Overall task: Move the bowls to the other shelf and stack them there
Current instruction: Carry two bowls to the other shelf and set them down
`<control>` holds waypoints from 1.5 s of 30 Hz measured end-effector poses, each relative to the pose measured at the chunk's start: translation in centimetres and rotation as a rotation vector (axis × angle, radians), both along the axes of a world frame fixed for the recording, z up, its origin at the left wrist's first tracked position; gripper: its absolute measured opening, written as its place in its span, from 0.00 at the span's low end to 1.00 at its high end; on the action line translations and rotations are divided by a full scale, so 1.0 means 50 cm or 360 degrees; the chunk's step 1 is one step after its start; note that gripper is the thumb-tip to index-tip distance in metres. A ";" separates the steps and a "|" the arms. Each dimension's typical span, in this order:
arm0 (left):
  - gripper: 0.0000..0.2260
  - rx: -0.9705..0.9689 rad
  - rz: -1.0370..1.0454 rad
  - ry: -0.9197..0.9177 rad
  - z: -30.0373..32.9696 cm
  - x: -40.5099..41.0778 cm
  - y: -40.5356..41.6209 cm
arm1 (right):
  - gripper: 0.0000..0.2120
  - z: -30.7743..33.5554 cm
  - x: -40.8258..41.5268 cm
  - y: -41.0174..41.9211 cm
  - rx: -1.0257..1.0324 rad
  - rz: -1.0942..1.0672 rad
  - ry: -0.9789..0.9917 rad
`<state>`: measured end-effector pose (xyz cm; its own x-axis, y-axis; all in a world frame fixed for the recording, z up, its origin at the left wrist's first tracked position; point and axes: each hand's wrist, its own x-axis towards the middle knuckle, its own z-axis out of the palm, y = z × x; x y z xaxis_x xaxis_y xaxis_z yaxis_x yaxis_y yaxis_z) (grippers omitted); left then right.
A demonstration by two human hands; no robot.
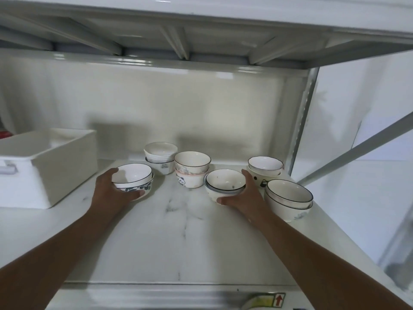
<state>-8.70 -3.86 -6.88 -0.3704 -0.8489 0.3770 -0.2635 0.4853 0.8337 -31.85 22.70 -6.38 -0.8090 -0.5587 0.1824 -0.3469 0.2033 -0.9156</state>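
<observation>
Shelf (178,238): white marbled board with open room in the near middle; its front lip runs along the near edge, and a steel upright (301,121) bounds the far right.
Upper shelf (201,30): its ribbed underside hangs low overhead, so I judge lifts must stay shallow.
White bin (44,162): stands at the left, just beside the left stack.
Bowls: six small stacks, two bowls each where I can tell, across the middle and right of the shelf; glazed ceramic, likely stiff, slick and chippable, each pair moderately heavy.
Right-edge stack (288,200): near the shelf's side edge, close to the right wrist.
Left hand (111,191): curled round the left stack (134,177), thumb on the near wall.
Right hand (243,195): cups the middle-right stack (224,184) likewise.
Hold: I judge the lower bowl's wall safest, since the upper one sits loose.
</observation>
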 end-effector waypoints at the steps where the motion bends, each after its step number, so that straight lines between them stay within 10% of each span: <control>1: 0.55 0.0007 -0.0023 0.0012 0.001 0.003 0.010 | 0.59 0.000 0.003 0.004 0.0001 0.0005 0.0001; 40: 0.38 0.0796 -0.1199 0.0642 0.055 -0.035 0.189 | 0.58 0.055 0.133 0.103 -0.0365 0.0197 -0.0233; 45: 0.33 0.0875 -0.1343 0.0678 0.060 -0.049 0.202 | 0.42 0.065 0.147 0.139 -0.0415 0.0162 -0.0197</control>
